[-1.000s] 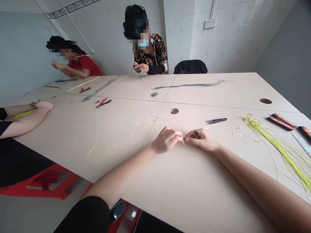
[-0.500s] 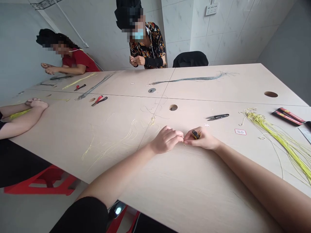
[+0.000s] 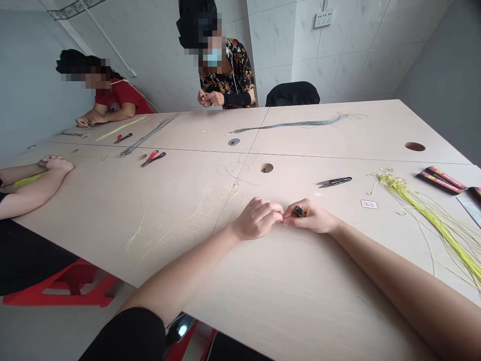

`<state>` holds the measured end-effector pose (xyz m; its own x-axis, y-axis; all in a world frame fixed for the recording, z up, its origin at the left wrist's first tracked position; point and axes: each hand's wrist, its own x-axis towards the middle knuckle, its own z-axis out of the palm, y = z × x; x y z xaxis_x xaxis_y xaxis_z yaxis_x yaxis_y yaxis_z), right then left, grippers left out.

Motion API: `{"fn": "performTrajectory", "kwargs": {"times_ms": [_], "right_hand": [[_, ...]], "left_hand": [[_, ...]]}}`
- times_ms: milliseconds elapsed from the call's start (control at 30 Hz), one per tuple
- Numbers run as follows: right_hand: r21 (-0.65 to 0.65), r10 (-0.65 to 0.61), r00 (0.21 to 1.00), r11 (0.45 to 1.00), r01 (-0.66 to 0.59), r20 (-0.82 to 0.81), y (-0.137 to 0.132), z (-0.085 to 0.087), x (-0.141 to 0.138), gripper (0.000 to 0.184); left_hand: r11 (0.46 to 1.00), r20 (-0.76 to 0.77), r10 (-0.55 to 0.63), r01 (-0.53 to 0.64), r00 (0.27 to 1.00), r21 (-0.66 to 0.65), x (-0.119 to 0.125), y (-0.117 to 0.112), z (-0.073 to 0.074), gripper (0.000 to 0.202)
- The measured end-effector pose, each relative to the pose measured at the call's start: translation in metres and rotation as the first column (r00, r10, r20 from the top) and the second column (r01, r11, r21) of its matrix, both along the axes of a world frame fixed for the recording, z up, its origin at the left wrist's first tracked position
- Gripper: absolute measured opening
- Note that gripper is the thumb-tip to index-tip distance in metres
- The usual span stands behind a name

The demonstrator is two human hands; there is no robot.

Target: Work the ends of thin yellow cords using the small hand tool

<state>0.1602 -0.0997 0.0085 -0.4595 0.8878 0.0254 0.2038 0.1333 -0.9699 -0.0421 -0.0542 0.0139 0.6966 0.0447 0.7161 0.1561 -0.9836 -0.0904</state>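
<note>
Yellow cords at right, black snips beyond — left hand pinching tiny piece, mostly hidden; right hand gripping black-ended tool.

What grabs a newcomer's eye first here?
Probably the bright yellow cord bundle, fanned along the right side of the table. Next, near the centre, the left hand and right hand meet at a tiny pale strand end, with a black-ended tool poking up from the right. Then a masked co-worker beyond the table's far edge.
</note>
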Motion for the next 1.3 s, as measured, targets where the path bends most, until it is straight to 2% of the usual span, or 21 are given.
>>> {"fn": "performTrajectory", "kwargs": {"times_ms": [100, 167, 233, 300, 400, 467, 533, 600, 667, 767, 867, 1067, 1200, 1300], "right_hand": [[0.037, -0.038, 0.999, 0.999, 0.038, 0.000, -0.001, -0.002, 0.000, 0.026], [0.058, -0.077, 0.997, 0.995, 0.076, 0.010, -0.002, -0.003, -0.001, 0.024], [0.087, -0.152, 0.988, 0.985, 0.148, 0.040, -0.003, -0.004, -0.005, 0.022], [0.127, -0.263, 0.962, 0.959, 0.253, 0.071, -0.003, -0.004, -0.008, 0.022], [0.163, -0.365, 0.926, 0.924, 0.346, 0.101, -0.002, -0.003, -0.013, 0.023], [0.161, -0.366, 0.923, 0.924, 0.346, 0.117, -0.002, -0.002, -0.015, 0.024], [0.152, -0.368, 0.920, 0.925, 0.349, 0.131, -0.002, -0.001, -0.016, 0.024], [0.141, -0.374, 0.918, 0.924, 0.356, 0.134, -0.002, -0.001, -0.016, 0.022], [0.130, -0.378, 0.916, 0.923, 0.361, 0.134, -0.002, 0.000, -0.016, 0.022], [0.128, -0.378, 0.915, 0.923, 0.362, 0.140, -0.002, 0.001, -0.016, 0.024], [0.133, -0.371, 0.917, 0.926, 0.354, 0.144, -0.002, 0.000, -0.017, 0.023], [0.152, -0.373, 0.918, 0.923, 0.353, 0.137, -0.001, -0.002, -0.016, 0.023], [0.172, -0.368, 0.922, 0.922, 0.346, 0.121, 0.000, -0.002, -0.014, 0.024], [0.177, -0.364, 0.925, 0.923, 0.341, 0.113, 0.001, -0.002, -0.014, 0.025]], "left_hand": [[0.987, -0.001, -0.011, 0.010, 1.000, -0.159, 0.000, -0.002, 0.000, 0.008], [0.942, -0.016, -0.016, 0.010, 1.000, -0.335, 0.001, -0.004, 0.000, 0.006], [0.842, -0.026, 0.017, -0.028, 1.000, -0.539, 0.003, -0.008, 0.000, 0.014], [0.691, -0.036, 0.072, -0.076, 0.997, -0.719, 0.006, -0.012, 0.001, 0.021], [0.482, -0.046, 0.145, -0.112, 0.988, -0.869, 0.010, -0.015, 0.001, 0.023], [0.397, -0.041, 0.175, -0.108, 0.984, -0.911, 0.012, -0.014, 0.001, 0.020], [0.355, -0.043, 0.175, -0.104, 0.984, -0.929, 0.012, -0.014, 0.002, 0.018], [0.366, -0.068, 0.180, -0.131, 0.981, -0.921, 0.012, -0.013, 0.004, 0.021], [0.409, -0.103, 0.204, -0.180, 0.974, -0.895, 0.012, -0.014, 0.005, 0.022], [0.435, -0.141, 0.232, -0.233, 0.962, -0.870, 0.013, -0.014, 0.006, 0.015], [0.437, -0.153, 0.229, -0.242, 0.961, -0.866, 0.014, -0.014, 0.005, 0.011], [0.478, -0.138, 0.239, -0.240, 0.961, -0.845, 0.012, -0.012, 0.003, 0.010], [0.476, -0.133, 0.232, -0.232, 0.964, -0.849, 0.012, -0.012, 0.003, 0.012], [0.432, -0.131, 0.238, -0.226, 0.962, -0.873, 0.012, -0.012, 0.006, 0.014]]}}
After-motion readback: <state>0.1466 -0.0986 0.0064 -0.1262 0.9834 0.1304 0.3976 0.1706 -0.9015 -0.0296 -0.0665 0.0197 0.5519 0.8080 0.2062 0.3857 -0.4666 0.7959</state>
